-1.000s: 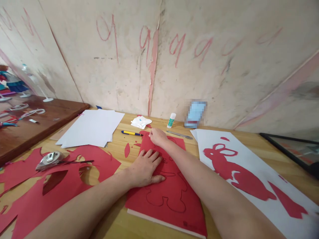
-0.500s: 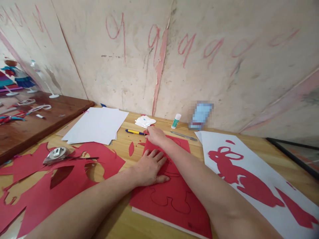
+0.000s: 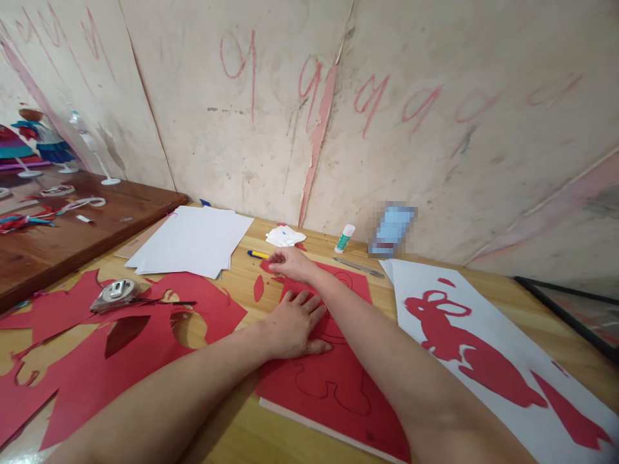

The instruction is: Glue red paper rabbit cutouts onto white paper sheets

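Observation:
My left hand (image 3: 293,325) lies flat, fingers spread, on a red sheet (image 3: 338,399) with a pencilled outline; the sheet rests on a white-edged pad. My right hand (image 3: 289,262) reaches across the sheet's far left corner. Its fingertips are pinched over the near end of a yellow and blue pen (image 3: 257,254) that lies on the wooden table (image 3: 242,283).
White sheets (image 3: 193,241) are stacked at the back left. Cut red scraps (image 3: 120,361) and a metal tool (image 3: 116,291) lie left. A glue stick (image 3: 345,237), tissue (image 3: 285,236) and thin metal blade (image 3: 358,265) sit by the wall. A red rabbit cutout (image 3: 449,328) lies right.
My right hand has moved left from the red sheet's top edge onto the pen's end. The left hand has stayed flat on the sheet. The view has drifted slightly.

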